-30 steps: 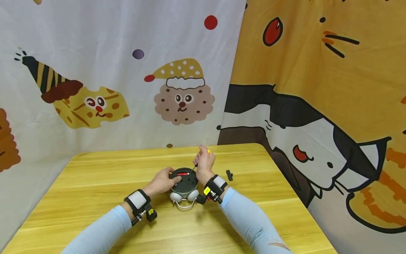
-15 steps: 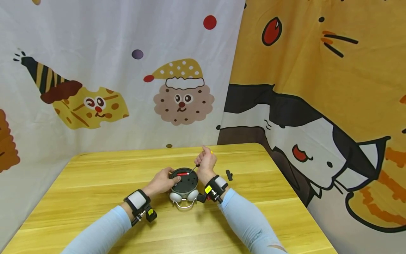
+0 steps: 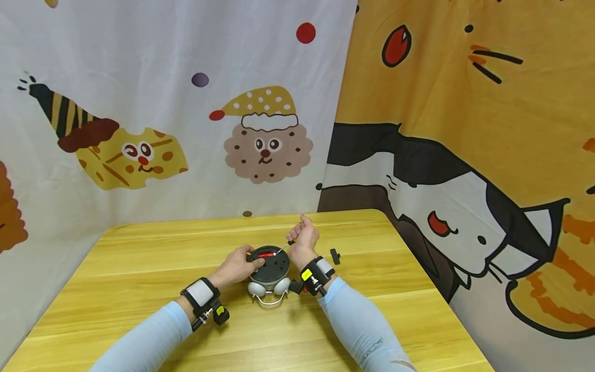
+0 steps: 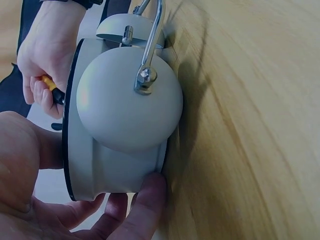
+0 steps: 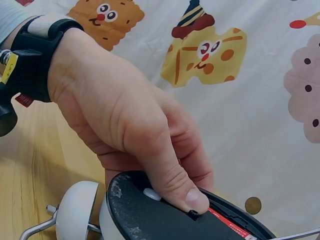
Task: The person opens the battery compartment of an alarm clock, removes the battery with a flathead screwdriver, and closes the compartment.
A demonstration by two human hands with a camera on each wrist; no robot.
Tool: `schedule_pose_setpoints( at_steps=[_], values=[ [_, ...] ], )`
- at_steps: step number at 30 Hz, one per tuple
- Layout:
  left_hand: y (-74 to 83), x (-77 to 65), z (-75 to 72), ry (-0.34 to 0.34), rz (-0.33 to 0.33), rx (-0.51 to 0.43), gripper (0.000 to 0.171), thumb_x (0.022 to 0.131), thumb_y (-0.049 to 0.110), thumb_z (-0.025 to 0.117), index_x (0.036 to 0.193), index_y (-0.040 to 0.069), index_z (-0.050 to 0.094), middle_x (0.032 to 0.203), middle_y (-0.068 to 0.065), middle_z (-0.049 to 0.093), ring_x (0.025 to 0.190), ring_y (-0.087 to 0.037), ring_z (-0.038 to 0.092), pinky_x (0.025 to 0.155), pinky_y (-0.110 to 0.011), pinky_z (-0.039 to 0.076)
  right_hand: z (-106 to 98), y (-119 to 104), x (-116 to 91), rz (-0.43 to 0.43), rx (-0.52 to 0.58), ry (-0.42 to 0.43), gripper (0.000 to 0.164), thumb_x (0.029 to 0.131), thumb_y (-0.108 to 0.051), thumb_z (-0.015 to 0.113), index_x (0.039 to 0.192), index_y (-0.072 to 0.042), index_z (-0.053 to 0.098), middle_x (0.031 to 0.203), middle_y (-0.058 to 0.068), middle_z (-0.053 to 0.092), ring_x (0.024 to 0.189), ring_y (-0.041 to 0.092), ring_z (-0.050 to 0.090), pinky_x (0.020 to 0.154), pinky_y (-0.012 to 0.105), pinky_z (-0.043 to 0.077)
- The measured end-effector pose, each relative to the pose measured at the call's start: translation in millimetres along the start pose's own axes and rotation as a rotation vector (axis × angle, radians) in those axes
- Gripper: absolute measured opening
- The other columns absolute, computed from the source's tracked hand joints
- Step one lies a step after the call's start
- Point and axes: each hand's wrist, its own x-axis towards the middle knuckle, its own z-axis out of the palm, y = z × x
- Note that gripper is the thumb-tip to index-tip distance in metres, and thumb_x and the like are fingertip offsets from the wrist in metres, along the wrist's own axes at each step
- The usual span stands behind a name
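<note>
A twin-bell alarm clock (image 3: 274,271) lies face down on the table, its black back upward and its white bells and handle toward me. A red battery (image 3: 267,254) shows in the slot in its back. My left hand (image 3: 236,266) grips the clock from the left, thumb on the back and fingers around the side (image 4: 125,175). Above the clock's right edge, my right hand (image 3: 304,242) holds a screwdriver (image 3: 285,247) by its yellow and black handle (image 4: 49,83). The metal shaft slants down to the battery's right end. Whether the tip touches it, I cannot tell.
To the right of the clock lies a small black battery cover (image 3: 335,256) on the wooden table (image 3: 153,268). A cartoon-printed curtain (image 3: 209,175) hangs behind the table and along its right side. Both wrists wear black straps with cameras.
My right hand has shifted slightly right, with the screwdriver leaning further outward; its tip stays by the battery's right end. The left hand still holds the clock in place.
</note>
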Motion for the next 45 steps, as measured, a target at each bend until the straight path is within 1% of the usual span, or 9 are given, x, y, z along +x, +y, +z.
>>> schedule_pose_setpoints(
  at_steps=[5,14,19,22,23,26,29,33,45],
  values=[
    [-2.1,1.1,0.5,-0.009,-0.005,-0.027,0.049,0.108,0.030,0.076,0.142,-0.003,0.064,0.122,-0.022,0.075,0.086,-0.020,0.072,0.070,-0.032,0.061,3,0,0,0.008,0.023,0.004,0.054,0.111,-0.026,0.062,0.062,-0.023,0.039,0.059,-0.010,0.035,0.053,0.008,0.033,0.054,0.024,0.031],
    [-3.3,2.4,0.0,0.000,0.006,0.010,0.049,0.106,0.032,0.078,0.139,-0.002,0.065,0.120,-0.020,0.077,0.095,-0.021,0.071,0.076,-0.031,0.057,6,-3,-1,0.016,0.067,0.010,0.055,0.112,-0.023,0.059,0.063,-0.023,0.034,0.060,-0.010,0.031,0.052,0.008,0.030,0.054,0.023,0.029],
    [-4.5,2.1,-1.8,-0.011,-0.010,-0.013,0.050,0.106,0.033,0.078,0.141,-0.001,0.065,0.121,-0.021,0.076,0.096,-0.023,0.071,0.075,-0.032,0.058,11,-5,-2,-0.017,0.030,-0.036,0.055,0.112,-0.024,0.059,0.062,-0.024,0.034,0.058,-0.011,0.030,0.052,0.007,0.030,0.054,0.023,0.030],
    [-4.8,1.1,-2.9,-0.017,-0.001,-0.013,0.052,0.106,0.035,0.078,0.140,-0.002,0.065,0.120,-0.022,0.075,0.097,-0.024,0.071,0.077,-0.033,0.058,11,-5,-1,-0.021,0.014,-0.046,0.057,0.112,-0.025,0.060,0.061,-0.024,0.033,0.057,-0.010,0.030,0.051,0.007,0.030,0.053,0.024,0.030],
    [-10.6,4.7,-1.5,-0.017,0.025,-0.005,0.055,0.107,0.038,0.077,0.140,-0.003,0.064,0.119,-0.023,0.075,0.096,-0.024,0.071,0.076,-0.032,0.058,10,-5,-1,-0.020,0.016,-0.044,0.057,0.112,-0.025,0.060,0.061,-0.024,0.033,0.056,-0.010,0.030,0.051,0.008,0.030,0.053,0.024,0.030],
    [-10.6,5.4,-1.6,-0.020,0.043,0.003,0.056,0.107,0.039,0.076,0.140,-0.004,0.064,0.120,-0.024,0.075,0.096,-0.024,0.071,0.077,-0.032,0.058,9,-5,1,-0.022,0.013,-0.045,0.058,0.112,-0.025,0.060,0.061,-0.024,0.032,0.056,-0.010,0.029,0.051,0.008,0.029,0.054,0.024,0.029],
    [-10.0,6.4,-0.7,-0.013,0.039,0.006,0.054,0.107,0.037,0.076,0.141,-0.004,0.064,0.120,-0.023,0.076,0.094,-0.023,0.071,0.075,-0.032,0.058,8,-4,2,-0.024,0.004,-0.057,0.057,0.111,-0.025,0.059,0.061,-0.025,0.033,0.056,-0.010,0.029,0.051,0.008,0.028,0.054,0.024,0.029],
    [-2.8,1.9,-0.3,-0.011,0.005,0.000,0.050,0.107,0.030,0.077,0.142,-0.004,0.063,0.120,-0.022,0.076,0.093,-0.021,0.071,0.074,-0.032,0.059,6,-5,3,-0.020,-0.005,-0.064,0.056,0.111,-0.025,0.060,0.060,-0.025,0.034,0.056,-0.011,0.030,0.050,0.008,0.028,0.053,0.024,0.029],
    [-1.5,2.3,-0.5,-0.015,-0.002,-0.014,0.051,0.108,0.029,0.075,0.143,-0.004,0.062,0.121,-0.023,0.075,0.087,-0.020,0.071,0.071,-0.031,0.060,7,-12,4,-0.033,0.001,-0.080,0.058,0.112,-0.024,0.058,0.059,-0.024,0.034,0.054,-0.011,0.030,0.048,0.007,0.029,0.051,0.023,0.029]
  ],
)
